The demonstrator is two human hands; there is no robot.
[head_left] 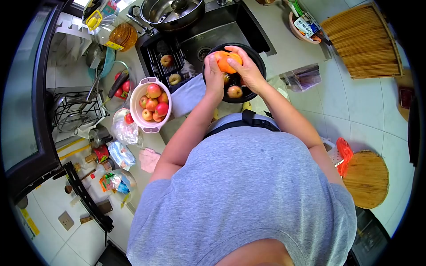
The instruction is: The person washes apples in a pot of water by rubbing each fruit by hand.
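My left hand and my right hand are both closed around a bright orange, rounded thing whose kind I cannot make out. They hold it above a black basin at the front edge of the sink. Inside the basin lies an apple, with other fruit partly hidden under my hands. To the left, a pink-and-white colander holds several red and yellow apples.
Two apples sit on a black rack in the dark sink. A lidded steel pot stands behind it. An oil bottle, a plastic bag and a blue-white packet crowd the left counter. A pink bowl is at right.
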